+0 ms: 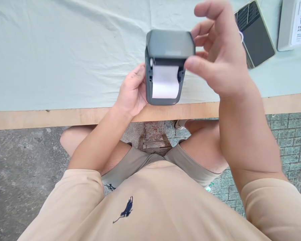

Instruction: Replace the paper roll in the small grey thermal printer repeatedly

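Note:
A dark grey label printer (171, 43) is held up over the near edge of the table, its lid raised at the far end. Inside the bay sits a roll of white label paper (166, 82), facing me. My left hand (134, 88) grips the printer's left side, thumb on the edge and fingers partly hidden beneath it. At the right side is my right hand (219, 50), slightly blurred. Its thumb presses the lid's lower right corner, the lower fingers touch the lid's edge, and the upper fingers are curled and spread apart.
A pale green cloth (65, 57) covers the table, with a bare wooden edge (100, 116) in front. Right of my right hand lies a dark smartphone (259, 40). Beyond it is a white box (286, 26) with a printed label. Below is a wooden stool part (154, 150).

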A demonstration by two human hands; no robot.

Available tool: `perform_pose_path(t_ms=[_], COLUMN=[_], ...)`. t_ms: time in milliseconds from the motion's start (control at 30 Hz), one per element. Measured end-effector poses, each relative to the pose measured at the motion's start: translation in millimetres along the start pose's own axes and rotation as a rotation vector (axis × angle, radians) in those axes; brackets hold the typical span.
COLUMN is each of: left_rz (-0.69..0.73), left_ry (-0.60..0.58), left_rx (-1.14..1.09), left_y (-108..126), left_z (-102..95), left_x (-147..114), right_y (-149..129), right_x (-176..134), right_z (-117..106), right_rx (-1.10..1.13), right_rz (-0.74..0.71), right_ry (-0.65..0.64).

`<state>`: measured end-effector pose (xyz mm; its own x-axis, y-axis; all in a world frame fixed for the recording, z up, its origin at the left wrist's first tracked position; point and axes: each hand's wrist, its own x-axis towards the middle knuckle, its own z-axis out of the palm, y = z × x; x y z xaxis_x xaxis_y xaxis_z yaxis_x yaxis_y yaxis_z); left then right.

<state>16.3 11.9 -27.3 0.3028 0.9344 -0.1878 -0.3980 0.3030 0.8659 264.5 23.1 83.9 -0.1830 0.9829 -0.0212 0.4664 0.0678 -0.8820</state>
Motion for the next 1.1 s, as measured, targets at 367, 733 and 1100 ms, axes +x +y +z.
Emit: perform_pose_path(t_ms=[367, 733, 1100], left_rz=[-0.039, -0.066, -0.197], left_ry=[0.068, 0.024, 0.195], left_rx=[0.028, -0.051, -0.207], left_y=[-1.7, 2.0, 31.1], left_z=[-3.3, 5.6, 36.3], left_x=[1.1, -5.4, -13.7], right_y=[-41.4, -17.8, -64.9], right_x=[11.0, 17.3, 2.2], right_z=[13.1, 25.5, 9.8], right_rx=[-0.229, -0.785, -0.856], right_rz=[-0.125, -0.068, -0.049], right_ry=[0.322, -0.074, -0.081])
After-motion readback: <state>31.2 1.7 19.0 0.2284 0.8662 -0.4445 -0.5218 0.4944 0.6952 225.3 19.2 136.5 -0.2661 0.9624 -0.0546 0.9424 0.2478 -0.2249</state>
